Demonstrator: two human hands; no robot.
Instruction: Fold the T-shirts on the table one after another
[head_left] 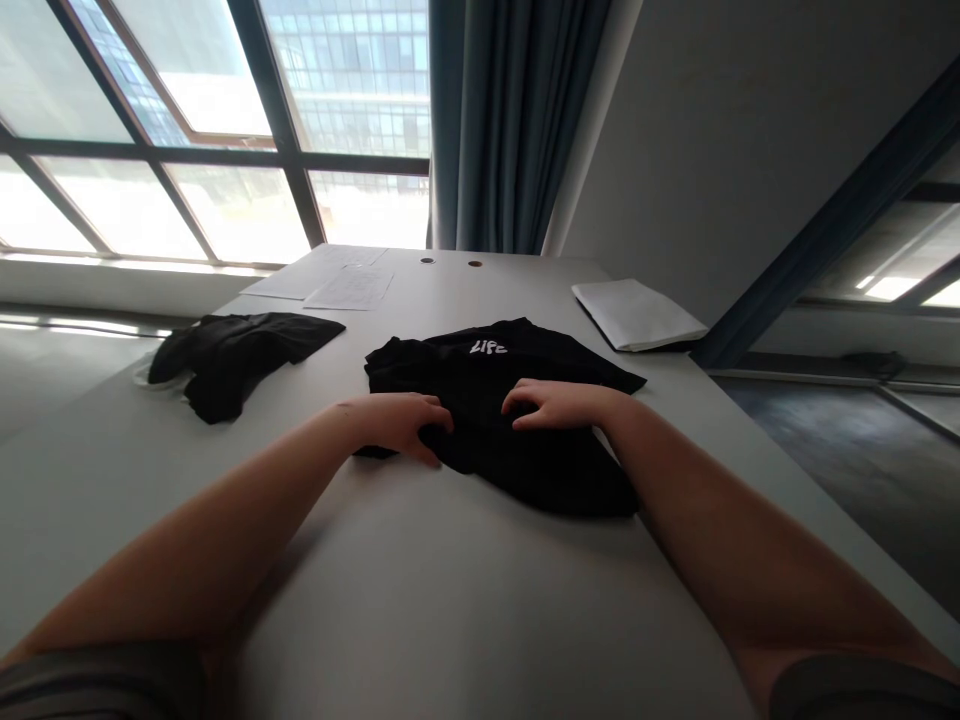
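A black garment with white lettering lies spread and rumpled on the white table, its lettered part on the far side. At its near left edge is my left hand, thumb and fingers apart, with the thumb close to the table; no fabric shows lifted between them. My right hand rests over the middle of the garment, fingers curved and the thumb apart from them, with dark cloth visible in the gap. Neither hand visibly pinches the cloth.
Another black garment lies crumpled at the left, with something whitish under its edge. Sheets of paper lie at the far left of the table. A folded white item sits at the far right. Two round holes are near the far edge.
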